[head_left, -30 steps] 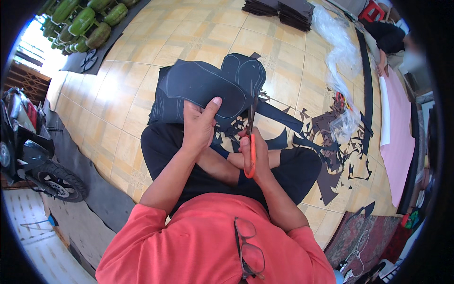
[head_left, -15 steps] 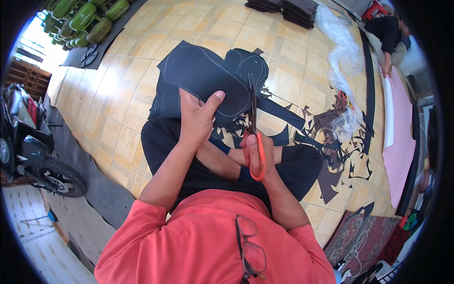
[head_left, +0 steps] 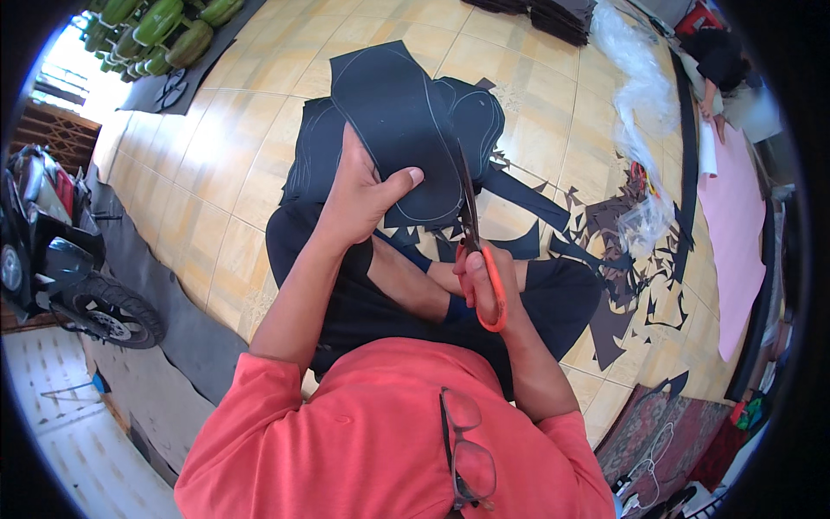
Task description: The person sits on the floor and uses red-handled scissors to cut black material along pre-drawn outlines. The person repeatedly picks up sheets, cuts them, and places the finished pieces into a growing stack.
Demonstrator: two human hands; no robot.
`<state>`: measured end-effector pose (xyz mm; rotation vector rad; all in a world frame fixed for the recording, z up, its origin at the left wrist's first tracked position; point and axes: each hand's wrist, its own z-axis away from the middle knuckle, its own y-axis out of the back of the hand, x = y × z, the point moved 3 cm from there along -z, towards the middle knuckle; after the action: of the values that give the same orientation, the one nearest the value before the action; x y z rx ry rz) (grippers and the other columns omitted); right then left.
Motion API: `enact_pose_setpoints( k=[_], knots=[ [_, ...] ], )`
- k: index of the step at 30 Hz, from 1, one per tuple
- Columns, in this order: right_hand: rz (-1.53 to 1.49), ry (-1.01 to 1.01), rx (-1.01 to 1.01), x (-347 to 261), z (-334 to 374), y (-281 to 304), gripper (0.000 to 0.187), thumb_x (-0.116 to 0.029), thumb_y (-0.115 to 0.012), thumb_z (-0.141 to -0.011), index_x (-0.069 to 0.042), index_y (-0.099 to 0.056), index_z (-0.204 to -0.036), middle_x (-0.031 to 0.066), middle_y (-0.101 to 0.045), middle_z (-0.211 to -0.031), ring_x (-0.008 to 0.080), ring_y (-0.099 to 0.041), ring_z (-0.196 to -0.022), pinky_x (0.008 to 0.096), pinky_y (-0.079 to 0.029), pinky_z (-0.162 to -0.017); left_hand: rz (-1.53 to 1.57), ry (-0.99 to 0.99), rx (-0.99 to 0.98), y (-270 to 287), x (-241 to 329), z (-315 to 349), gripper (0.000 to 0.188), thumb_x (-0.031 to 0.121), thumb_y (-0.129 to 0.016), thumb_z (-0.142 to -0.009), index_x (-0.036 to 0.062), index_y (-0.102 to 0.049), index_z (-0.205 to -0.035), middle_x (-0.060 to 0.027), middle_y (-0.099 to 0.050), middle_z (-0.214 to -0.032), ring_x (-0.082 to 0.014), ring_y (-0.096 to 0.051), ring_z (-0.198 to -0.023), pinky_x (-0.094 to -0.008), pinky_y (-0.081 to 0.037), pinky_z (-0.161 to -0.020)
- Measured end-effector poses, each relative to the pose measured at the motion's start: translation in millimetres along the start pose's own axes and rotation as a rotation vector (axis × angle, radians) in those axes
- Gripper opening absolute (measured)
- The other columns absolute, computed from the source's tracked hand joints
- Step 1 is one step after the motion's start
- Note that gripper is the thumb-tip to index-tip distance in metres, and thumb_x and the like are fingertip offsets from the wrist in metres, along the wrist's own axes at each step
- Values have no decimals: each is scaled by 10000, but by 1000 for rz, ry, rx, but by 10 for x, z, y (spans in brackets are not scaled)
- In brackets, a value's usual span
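My left hand [head_left: 370, 195] grips a black sheet [head_left: 393, 108] by its near left edge, thumb on top and fingers hidden beneath. Pale drawn outlines curve across the sheet. My right hand [head_left: 488, 281] is closed round the orange handles of a pair of scissors [head_left: 493, 298]. Their dark blades point away from me and lie along the sheet's right edge, by the drawn line; the tips are hard to make out. Under and left of the held sheet lie more black sheets [head_left: 311, 156] with outlines. A black piece with rounded outlines [head_left: 475, 117] is just right of it.
Dark offcuts [head_left: 618, 216] lie scattered at the right, near crumpled clear plastic [head_left: 635, 86]. A stack of dark sheets [head_left: 553, 22] is at the far side. Beside pink material [head_left: 731, 242], another person [head_left: 722, 65] works. A motorcycle [head_left: 78, 277] stands left; green gas cylinders [head_left: 160, 30] are far left.
The held sheet has turned, its far end swinging up and to the right. The scissors remain at its right edge, their blades now closer together. The other person has bent lower.
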<state>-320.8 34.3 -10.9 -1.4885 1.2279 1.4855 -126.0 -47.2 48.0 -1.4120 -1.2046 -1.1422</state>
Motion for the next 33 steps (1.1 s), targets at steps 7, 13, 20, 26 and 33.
enact_pose_setpoints(
  k=[7,13,20,26,33],
  knots=[
    [-40,6,67,25,-29,-42,351,-324,-515,-977,8,-533,-865,105,-503,-628,164,-490,-584,321,-416,-552,16,35,-70,-42,-67,120,815,-47,-653,-753,3,-213,-1438,-121,-453,-1305,-177,-453,-1213,-306,-366,-1039],
    [80,-108,-6,25,49,0,331,-301,-542,-969,12,-515,-865,109,-500,-624,168,-482,-570,330,-414,-542,113,148,-102,26,-95,114,883,-65,-647,-751,60,-169,-1483,-98,-463,-1325,-181,-474,-1233,-329,-389,-1047],
    [54,-17,122,51,-10,-35,379,-325,-549,-971,10,-505,-801,111,-493,-613,152,-486,-579,324,-414,-540,38,147,-154,-94,-160,246,919,-69,-661,-739,56,-155,-1497,-110,-429,-1369,-195,-425,-1283,-333,-343,-1084],
    [-32,-61,59,142,82,-37,427,-379,-520,-980,7,-516,-797,84,-494,-590,128,-480,-550,287,-402,-515,227,199,-139,-123,-187,312,901,-57,-670,-756,23,-165,-1499,-110,-396,-1413,-189,-382,-1318,-324,-301,-1103],
    [-156,-19,0,71,128,24,438,-404,-467,-995,-6,-547,-830,15,-500,-584,51,-455,-445,238,-379,-420,368,240,-71,-17,28,-3,636,15,-657,-840,47,-352,-1397,-74,-590,-1169,-41,-582,-747,-163,-443,-530]
  ],
)
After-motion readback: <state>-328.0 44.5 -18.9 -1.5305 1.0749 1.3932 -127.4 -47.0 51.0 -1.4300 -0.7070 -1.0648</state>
